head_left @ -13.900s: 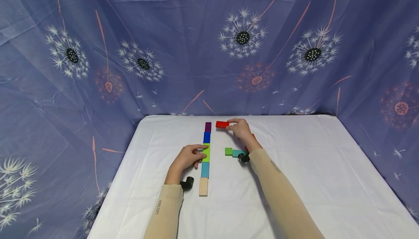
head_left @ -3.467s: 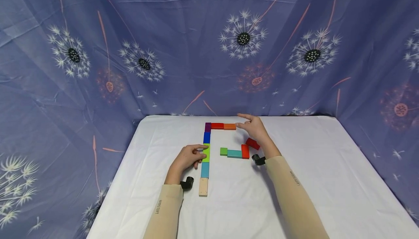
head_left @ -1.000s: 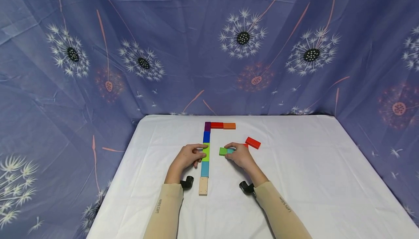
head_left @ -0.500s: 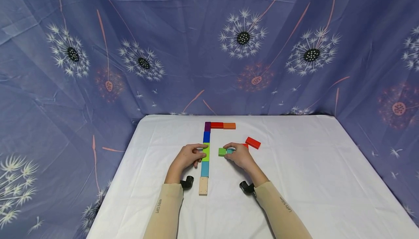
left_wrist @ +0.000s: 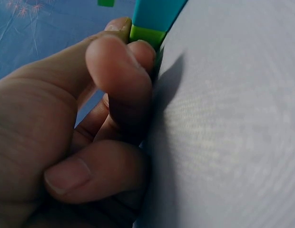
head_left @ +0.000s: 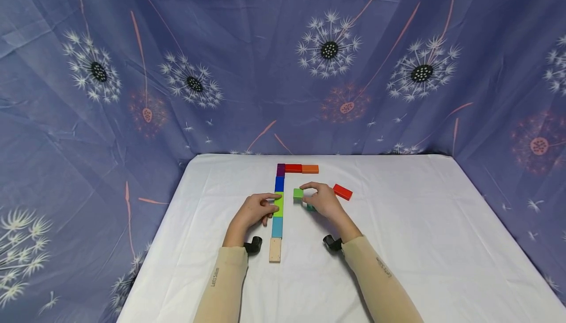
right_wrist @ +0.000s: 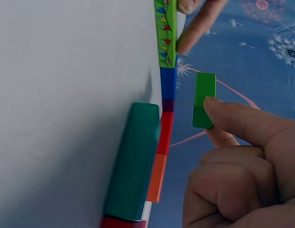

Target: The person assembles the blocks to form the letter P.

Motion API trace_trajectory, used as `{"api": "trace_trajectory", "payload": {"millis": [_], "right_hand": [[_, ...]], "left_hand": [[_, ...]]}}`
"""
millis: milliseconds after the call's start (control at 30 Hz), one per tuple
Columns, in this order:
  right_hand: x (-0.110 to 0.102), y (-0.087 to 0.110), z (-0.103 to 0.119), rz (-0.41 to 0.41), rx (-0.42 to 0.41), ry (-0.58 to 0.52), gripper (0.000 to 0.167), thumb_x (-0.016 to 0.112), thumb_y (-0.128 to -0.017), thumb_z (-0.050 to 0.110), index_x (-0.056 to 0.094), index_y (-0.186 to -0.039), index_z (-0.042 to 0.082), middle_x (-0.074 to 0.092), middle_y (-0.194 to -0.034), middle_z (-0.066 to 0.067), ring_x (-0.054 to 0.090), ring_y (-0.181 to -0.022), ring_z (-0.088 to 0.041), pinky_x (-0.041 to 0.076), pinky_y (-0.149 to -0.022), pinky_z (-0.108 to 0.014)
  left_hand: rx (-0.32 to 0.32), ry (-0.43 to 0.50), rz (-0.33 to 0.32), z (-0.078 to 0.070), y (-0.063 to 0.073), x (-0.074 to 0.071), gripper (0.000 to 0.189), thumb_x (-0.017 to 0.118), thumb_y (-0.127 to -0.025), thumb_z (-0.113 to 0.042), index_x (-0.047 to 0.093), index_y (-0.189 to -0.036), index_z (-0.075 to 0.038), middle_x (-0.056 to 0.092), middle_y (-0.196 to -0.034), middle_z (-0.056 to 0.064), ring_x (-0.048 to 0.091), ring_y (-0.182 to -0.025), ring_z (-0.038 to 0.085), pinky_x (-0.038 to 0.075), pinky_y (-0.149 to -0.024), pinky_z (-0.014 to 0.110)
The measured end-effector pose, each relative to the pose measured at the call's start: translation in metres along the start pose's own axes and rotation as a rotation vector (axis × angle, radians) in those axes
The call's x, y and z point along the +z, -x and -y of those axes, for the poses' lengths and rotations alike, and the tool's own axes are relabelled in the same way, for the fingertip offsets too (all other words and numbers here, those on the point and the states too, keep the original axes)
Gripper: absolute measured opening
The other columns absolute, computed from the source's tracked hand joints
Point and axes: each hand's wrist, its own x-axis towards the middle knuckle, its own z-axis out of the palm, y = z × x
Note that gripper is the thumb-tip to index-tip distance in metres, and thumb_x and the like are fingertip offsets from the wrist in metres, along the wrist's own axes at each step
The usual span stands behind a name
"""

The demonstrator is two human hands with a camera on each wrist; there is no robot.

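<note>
In the head view, my right hand (head_left: 325, 200) pinches a small green block (head_left: 298, 193) between thumb and forefinger. The right wrist view shows this green block (right_wrist: 204, 99) raised off the white cloth. Beneath that hand lies a teal block (right_wrist: 133, 161), mostly hidden in the head view. My left hand (head_left: 255, 210) rests thumb and forefinger on a lime block (head_left: 278, 205), patterned along its side. The lime block sits mid-row, between a blue block (head_left: 279, 184) and a light-blue block (head_left: 277, 227). A purple block (head_left: 280, 169) ends the row at the far side, a plain wooden block (head_left: 275, 250) at the near side.
From the purple block, a red block (head_left: 293, 168) and an orange block (head_left: 310, 169) run rightward. A loose red block (head_left: 342, 191) lies tilted beyond my right hand. All rest on a white-covered table (head_left: 433, 234), backed by a blue dandelion-print curtain (head_left: 247, 67).
Over the earlier frames, the red and orange blocks joined the far end. In the last half second, my right hand lifted the green block off the table, away from the teal one. The left hand stayed put.
</note>
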Motion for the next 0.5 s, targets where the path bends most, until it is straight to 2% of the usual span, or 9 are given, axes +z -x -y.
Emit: {"api": "trace_trajectory", "payload": {"millis": [300, 500], "right_hand": [[-0.003, -0.016, 0.009, -0.003, 0.006, 0.015, 0.034, 0.078, -0.095, 0.022, 0.077, -0.129, 0.023, 0.051, -0.065, -0.001, 0.048, -0.061, -0.018, 0.037, -0.058, -0.029], [0.0, -0.024, 0.013, 0.006, 0.017, 0.013, 0.033, 0.078, -0.095, 0.021, 0.077, -0.129, 0.024, 0.066, -0.091, -0.008, 0.057, -0.074, -0.021, 0.044, -0.064, -0.03]], "left_hand": [[-0.008, 0.008, 0.006, -0.001, 0.001, -0.002, 0.04, 0.077, -0.099, -0.025, 0.072, -0.139, -0.028, 0.068, -0.069, 0.005, 0.06, -0.046, 0.017, 0.053, -0.075, 0.032], [-0.002, 0.001, 0.001, -0.002, -0.001, -0.002, 0.04, 0.077, -0.099, -0.025, 0.072, -0.139, -0.025, 0.067, -0.069, 0.004, 0.059, -0.046, 0.016, 0.054, -0.077, 0.031]]}}
